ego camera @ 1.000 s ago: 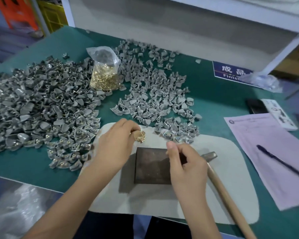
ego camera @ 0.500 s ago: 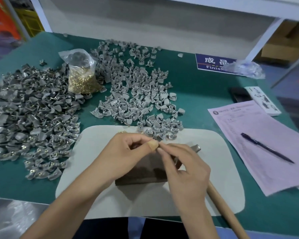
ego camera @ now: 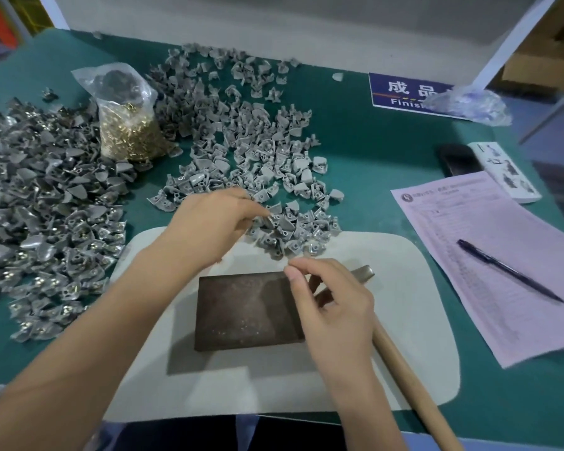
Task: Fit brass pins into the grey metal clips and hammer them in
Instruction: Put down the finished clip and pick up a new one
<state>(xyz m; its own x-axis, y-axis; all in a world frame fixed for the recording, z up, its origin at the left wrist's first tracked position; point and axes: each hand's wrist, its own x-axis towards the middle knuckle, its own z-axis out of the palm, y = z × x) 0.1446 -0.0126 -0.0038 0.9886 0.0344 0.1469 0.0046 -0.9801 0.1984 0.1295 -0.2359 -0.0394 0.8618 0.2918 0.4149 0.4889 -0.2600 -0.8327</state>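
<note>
Left hand (ego camera: 219, 219) now at clips (ego camera: 284, 229).

Green tabletop (ego camera: 372, 151) covered with grey clips (ego camera: 251, 151), bag of brass pins (ego camera: 127, 125), white mat (ego camera: 404, 320), pink form (ego camera: 502, 265), blue sign (ego camera: 401, 92), dark phone (ego camera: 456, 159) placed by a leaflet (ego camera: 505, 172).

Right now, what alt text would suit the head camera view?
A person's left hand reaches into a pile of grey metal clips while the right hand pinches something small above a dark rectangular metal block, beside a wooden-handled hammer.
</note>
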